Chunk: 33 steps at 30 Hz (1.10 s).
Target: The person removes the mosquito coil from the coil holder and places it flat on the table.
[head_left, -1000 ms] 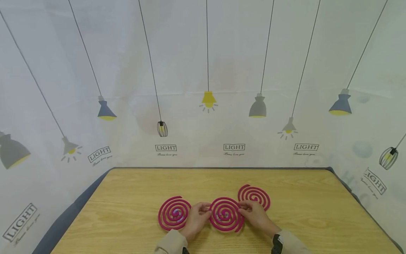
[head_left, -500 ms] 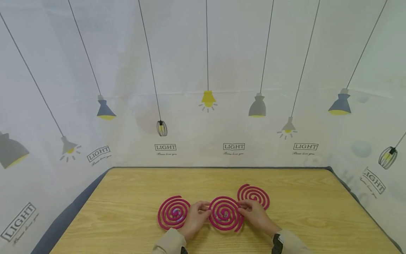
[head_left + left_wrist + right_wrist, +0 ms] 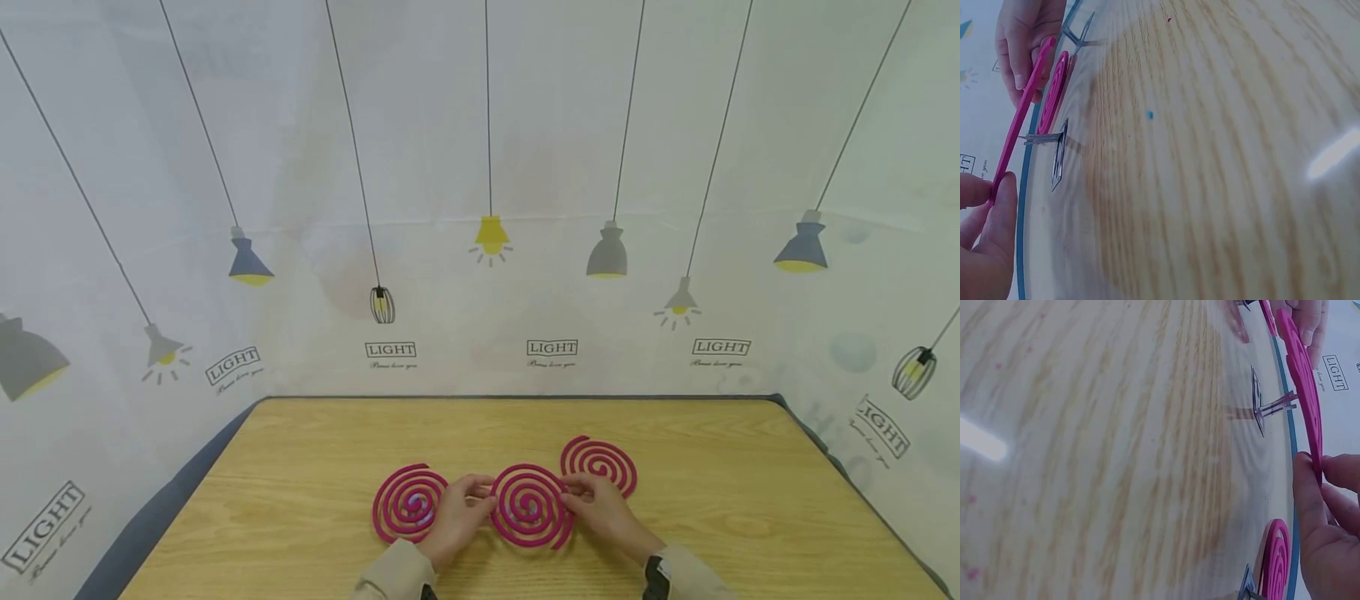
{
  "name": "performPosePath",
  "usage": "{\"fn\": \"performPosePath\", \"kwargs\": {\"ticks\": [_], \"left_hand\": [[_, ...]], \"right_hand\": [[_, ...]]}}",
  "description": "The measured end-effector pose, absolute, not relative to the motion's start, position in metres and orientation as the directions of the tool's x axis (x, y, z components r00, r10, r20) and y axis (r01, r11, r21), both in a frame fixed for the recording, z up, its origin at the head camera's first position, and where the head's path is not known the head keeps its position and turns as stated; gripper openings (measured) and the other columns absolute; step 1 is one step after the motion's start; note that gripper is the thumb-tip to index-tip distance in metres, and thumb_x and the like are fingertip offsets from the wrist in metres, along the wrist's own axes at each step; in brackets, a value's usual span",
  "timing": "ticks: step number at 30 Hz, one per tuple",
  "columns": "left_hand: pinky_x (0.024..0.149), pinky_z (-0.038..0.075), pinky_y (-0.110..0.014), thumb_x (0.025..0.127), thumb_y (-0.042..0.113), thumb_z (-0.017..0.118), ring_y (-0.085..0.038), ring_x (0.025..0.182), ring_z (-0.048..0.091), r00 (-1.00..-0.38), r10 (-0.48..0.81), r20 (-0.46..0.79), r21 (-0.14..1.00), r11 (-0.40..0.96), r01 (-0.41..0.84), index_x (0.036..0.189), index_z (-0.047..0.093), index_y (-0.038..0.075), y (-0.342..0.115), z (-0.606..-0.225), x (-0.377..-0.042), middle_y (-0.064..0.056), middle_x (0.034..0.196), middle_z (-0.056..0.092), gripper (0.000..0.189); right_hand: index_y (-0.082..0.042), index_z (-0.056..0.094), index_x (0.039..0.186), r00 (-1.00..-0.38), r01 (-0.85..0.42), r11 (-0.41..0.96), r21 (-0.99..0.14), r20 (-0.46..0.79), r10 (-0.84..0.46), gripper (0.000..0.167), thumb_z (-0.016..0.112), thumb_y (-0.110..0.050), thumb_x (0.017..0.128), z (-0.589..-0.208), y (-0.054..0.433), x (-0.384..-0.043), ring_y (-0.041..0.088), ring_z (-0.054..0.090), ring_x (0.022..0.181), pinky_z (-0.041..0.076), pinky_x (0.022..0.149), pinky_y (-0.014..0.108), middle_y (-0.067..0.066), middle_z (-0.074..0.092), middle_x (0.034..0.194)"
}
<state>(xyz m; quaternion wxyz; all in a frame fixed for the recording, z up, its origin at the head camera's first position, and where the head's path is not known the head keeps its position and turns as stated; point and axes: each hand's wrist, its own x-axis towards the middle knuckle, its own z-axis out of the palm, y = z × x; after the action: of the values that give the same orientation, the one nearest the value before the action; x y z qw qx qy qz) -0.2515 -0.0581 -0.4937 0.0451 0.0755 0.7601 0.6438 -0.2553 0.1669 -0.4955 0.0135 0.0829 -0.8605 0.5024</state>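
Both hands hold a magenta mosquito coil [image 3: 527,505] by opposite edges, above the table. On its left edge, the left hand [image 3: 459,518] pinches it between thumb and fingers. The right hand [image 3: 609,510] pinches the right edge the same way. A small metal coil stand [image 3: 1259,403] stands under it, prongs reaching up to the coil's underside; whether they are engaged in it I cannot tell. Left of the left hand is a second coil [image 3: 413,505], with something shiny under its centre. A third coil [image 3: 599,468] lies behind the right hand, which partly covers it.
Another metal stand [image 3: 1079,39] stands near the third coil, out of sight in the head view. The wooden table [image 3: 300,467] has a dark edge, and a white sheet printed with lamps [image 3: 450,150] rises around it. Tiny coloured specks dot the tabletop.
The hands and the held coil stay in nearly the same place. Only the left sleeve has shifted slightly to the left.
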Motion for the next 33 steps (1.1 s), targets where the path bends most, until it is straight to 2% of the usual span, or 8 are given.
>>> {"fn": "performPosePath", "kwargs": {"ticks": [10,16,22,29,33], "left_hand": [[0.061,0.051,-0.028,0.079,0.0,0.059,-0.024,0.076,0.059,-0.976,0.192,0.101,0.96,0.238,0.146,0.105,0.056,-0.007,-0.065,-0.485,-0.253,-0.012,0.088,0.056,0.028],[0.061,0.05,-0.026,0.08,0.002,0.06,-0.022,0.077,0.059,-0.976,0.19,0.102,0.951,0.27,0.152,0.107,0.056,-0.005,-0.066,-0.481,-0.252,-0.01,0.087,0.057,0.028],[0.062,0.05,-0.027,0.08,0.003,0.06,-0.022,0.076,0.059,-0.98,0.171,0.101,0.958,0.249,0.142,0.107,0.056,-0.005,-0.066,-0.482,-0.251,-0.012,0.088,0.058,0.028],[0.06,0.051,-0.027,0.082,0.004,0.057,-0.015,0.073,0.059,-0.968,0.187,0.169,0.965,0.168,0.202,0.106,0.055,-0.005,-0.067,-0.481,-0.253,-0.01,0.087,0.056,0.026],[0.061,0.051,-0.027,0.082,0.001,0.056,-0.019,0.076,0.06,-0.976,0.169,0.133,0.971,0.175,0.163,0.108,0.055,-0.005,-0.065,-0.479,-0.259,-0.013,0.091,0.056,0.027]], "right_hand": [[0.006,0.058,0.105,-0.992,-0.113,0.471,-0.875,0.071,-0.107,0.029,0.061,-0.006,0.079,-0.487,0.162,-0.254,0.021,0.059,0.082,0.05,0.07,0.026,0.007,0.061,0.088],[0.01,0.053,0.111,-0.985,-0.136,0.412,-0.901,0.078,-0.154,0.033,0.059,-0.002,0.08,-0.48,0.163,-0.251,0.025,0.059,0.081,0.051,0.065,0.027,0.013,0.059,0.09],[0.01,0.046,0.12,-0.979,-0.076,0.295,-0.952,0.016,-0.201,0.039,0.055,-0.002,0.084,-0.475,0.165,-0.252,0.019,0.057,0.072,0.052,0.058,0.031,0.011,0.057,0.087],[0.007,0.049,0.119,-0.98,-0.093,0.319,-0.943,0.029,-0.198,0.037,0.056,0.001,0.082,-0.47,0.165,-0.256,0.018,0.055,0.072,0.052,0.058,0.033,0.011,0.052,0.089],[0.007,0.049,0.118,-0.982,-0.076,0.301,-0.951,0.02,-0.187,0.037,0.056,0.0,0.083,-0.467,0.164,-0.259,0.019,0.057,0.074,0.052,0.06,0.033,0.013,0.052,0.093]]}}
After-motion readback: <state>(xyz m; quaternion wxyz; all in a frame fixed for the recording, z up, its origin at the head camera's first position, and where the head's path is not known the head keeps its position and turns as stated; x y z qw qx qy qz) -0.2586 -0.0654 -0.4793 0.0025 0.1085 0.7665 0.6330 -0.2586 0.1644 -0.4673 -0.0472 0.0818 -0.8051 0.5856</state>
